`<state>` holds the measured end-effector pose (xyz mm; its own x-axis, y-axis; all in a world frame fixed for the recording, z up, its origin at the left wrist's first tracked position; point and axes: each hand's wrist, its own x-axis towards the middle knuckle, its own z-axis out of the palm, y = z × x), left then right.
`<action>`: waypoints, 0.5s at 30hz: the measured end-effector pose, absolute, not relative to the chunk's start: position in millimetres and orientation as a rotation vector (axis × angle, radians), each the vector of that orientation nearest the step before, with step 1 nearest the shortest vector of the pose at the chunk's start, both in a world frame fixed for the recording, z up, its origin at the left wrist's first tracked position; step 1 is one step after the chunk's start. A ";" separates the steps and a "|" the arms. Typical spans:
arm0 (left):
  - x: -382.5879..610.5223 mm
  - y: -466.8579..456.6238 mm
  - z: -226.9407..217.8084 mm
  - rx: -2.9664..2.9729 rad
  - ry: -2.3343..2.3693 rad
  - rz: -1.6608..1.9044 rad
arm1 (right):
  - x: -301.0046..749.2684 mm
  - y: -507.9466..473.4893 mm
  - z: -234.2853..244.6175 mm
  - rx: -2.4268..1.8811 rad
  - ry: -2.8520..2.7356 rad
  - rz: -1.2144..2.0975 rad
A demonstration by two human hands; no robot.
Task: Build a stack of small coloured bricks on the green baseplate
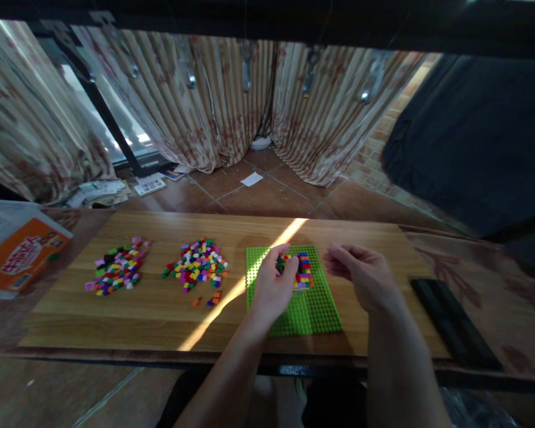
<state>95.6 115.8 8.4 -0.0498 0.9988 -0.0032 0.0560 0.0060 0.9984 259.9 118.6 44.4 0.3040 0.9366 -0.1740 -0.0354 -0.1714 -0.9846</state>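
A green studded baseplate (307, 309) lies on the wooden board (160, 309). A small build of coloured bricks (304, 272) stands on its far half. My left hand (274, 285) rests over the plate with its fingertips pinched at the left side of the build; what they hold is too small to name. My right hand (361, 273) hovers just right of the plate, fingers curled loosely, and I cannot make out anything in it. Two heaps of loose coloured bricks lie to the left: a middle heap (197, 266) and a far-left heap (117, 266).
A few orange bricks (207, 299) lie apart near the middle heap. An orange box (20, 255) sits at the left edge. A black flat object (452, 321) lies at the right. Curtains, papers and tiled floor are beyond the table.
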 end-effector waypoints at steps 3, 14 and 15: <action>95.1 113.5 11.2 1.146 1.232 1.241 | 259.6 120.4 46.5 -1.428 -0.801 0.872; 94.9 114.9 14.3 1.131 1.209 1.265 | 222.7 117.8 56.0 -1.317 -0.986 0.539; 92.2 115.7 14.9 1.107 1.232 1.299 | 217.9 116.0 58.0 -1.311 -1.009 0.510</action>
